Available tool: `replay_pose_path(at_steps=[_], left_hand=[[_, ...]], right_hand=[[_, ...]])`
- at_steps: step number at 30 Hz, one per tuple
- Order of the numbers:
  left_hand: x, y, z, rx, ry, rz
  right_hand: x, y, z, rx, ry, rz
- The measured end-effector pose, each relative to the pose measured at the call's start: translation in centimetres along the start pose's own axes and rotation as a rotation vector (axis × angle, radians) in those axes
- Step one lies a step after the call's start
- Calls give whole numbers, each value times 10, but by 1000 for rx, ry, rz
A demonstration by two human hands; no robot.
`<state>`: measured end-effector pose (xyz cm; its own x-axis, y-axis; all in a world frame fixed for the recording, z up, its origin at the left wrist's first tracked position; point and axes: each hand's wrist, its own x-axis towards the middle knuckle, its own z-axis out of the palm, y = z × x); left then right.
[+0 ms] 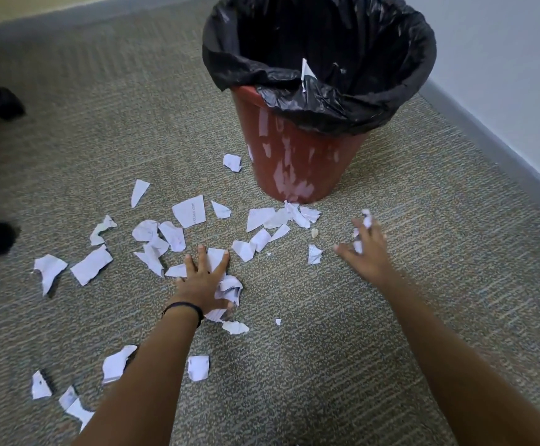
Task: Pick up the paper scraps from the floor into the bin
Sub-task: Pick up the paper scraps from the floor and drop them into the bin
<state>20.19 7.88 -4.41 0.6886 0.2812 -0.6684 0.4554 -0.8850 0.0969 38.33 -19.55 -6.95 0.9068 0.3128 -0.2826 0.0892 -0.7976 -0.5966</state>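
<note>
While left hand [202,284] presses scraps [214,259], right hand [367,249] holds some.

A round red plastic bin [322,144] stands beyond the right hand [367,252]. Torn white paper scraps [189,211] lie under, beyond and left of the left hand [202,284], and between both hands.

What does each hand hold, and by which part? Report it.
Right hand pinches small paper scraps between its fingers; left hand presses flat on floor scraps, gripping none plainly.
</note>
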Motion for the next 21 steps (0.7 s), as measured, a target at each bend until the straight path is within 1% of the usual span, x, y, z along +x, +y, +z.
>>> replay_pose_path(at_steps=[2,4,7,8,9,11,12,14,16,18,21], left_hand=[[0,0,0,-12,9,2],[-1,0,1,-27,21,-1],[-2,0,1,-44,32,-1],[-2,0,1,-51,35,-1],[-2,0,1,-55,37,-1],[-3,1,-1,-60,32,0],[-4,2,-1,-72,26,-3],[-5,1,-3,-91,22,-16],[-4,3,-4,-89,19,-16],[-4,3,-3,-95,16,-16],[-4,4,-3,-101,27,-21]], right_hand=[[-4,-14,19,-46,9,-62],[-5,-23,29,-73,-25,-145],[-2,-38,30,150,-167,-239],[0,-45,30,200,-165,-273],[3,-52,31,206,-117,-314],[12,-68,36,69,-15,-383],[15,-78,39,-43,-28,-395],[21,-97,53,-243,-156,-395],[24,-109,65,-384,-245,-357],[26,-112,71,-478,-269,-322],[30,-106,64,-510,-186,-350]])
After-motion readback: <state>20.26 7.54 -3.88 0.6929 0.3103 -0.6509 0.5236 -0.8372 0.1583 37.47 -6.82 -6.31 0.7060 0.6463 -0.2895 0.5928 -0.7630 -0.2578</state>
